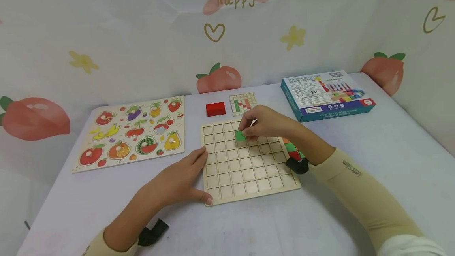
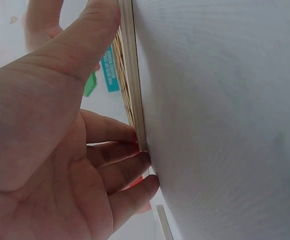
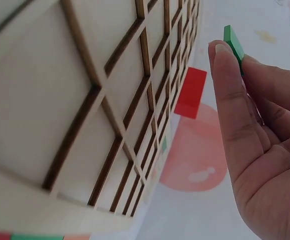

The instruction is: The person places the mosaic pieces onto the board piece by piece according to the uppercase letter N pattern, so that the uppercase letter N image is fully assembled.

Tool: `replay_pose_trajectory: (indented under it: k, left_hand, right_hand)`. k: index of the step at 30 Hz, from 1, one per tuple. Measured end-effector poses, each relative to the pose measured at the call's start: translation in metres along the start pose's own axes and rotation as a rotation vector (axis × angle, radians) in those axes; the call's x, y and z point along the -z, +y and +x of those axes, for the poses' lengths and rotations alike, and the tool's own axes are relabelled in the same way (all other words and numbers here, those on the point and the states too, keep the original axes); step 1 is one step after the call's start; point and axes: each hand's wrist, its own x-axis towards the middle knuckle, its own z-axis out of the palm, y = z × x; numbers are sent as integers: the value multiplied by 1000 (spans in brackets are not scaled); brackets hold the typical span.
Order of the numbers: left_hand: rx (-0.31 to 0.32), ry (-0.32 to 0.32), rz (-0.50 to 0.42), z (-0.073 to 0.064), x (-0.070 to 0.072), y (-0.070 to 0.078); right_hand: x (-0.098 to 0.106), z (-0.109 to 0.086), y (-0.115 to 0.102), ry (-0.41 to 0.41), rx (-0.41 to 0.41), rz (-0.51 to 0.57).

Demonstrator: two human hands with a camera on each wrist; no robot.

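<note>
A wooden grid board [image 1: 254, 196] lies on the table, its square cells bare. Over its upper part, my right hand [image 1: 264, 122] pinches a green square tile [image 1: 239, 136] between thumb and fingers. In the right wrist view the green tile [image 3: 232, 45] stands tilted at the fingertips, above the cells. My left hand [image 1: 181, 179] rests against the board's left edge, thumb at the near corner and fingers spread along the side. The left wrist view shows those fingertips touching the edge [image 2: 137, 115]. Coloured tiles [image 1: 294, 153], partly hidden by the right forearm, lie at the board's right.
Behind the board are a red block [image 1: 215, 108] and a small pattern card [image 1: 243, 102] with coloured squares. A fruit peg puzzle [image 1: 129, 131] lies at the left. At the back right lies a teal and white box [image 1: 327, 96].
</note>
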Motion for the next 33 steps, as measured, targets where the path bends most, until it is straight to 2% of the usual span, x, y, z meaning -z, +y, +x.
replay_pose_trajectory:
  k: [5,11,18,26,33]
  left_hand:
    - [12,-4,-4,0,0,0]
    - [9,1,-4,-1,-1,0]
    - [-2,8,2,-1,0,0]
    - [-6,8,13,-1,-1,-1]
    - [3,7,9,-1,-1,-1]
  right_hand:
    - [-8,11,-7,-21,-8,-56]
    - [-22,27,-13,-38,52,-170]
    - [-39,38,-18,-33,57,-248]
    - [-48,42,-24,-10,104,-400]
    - [-51,36,-25,-83,98,-532]
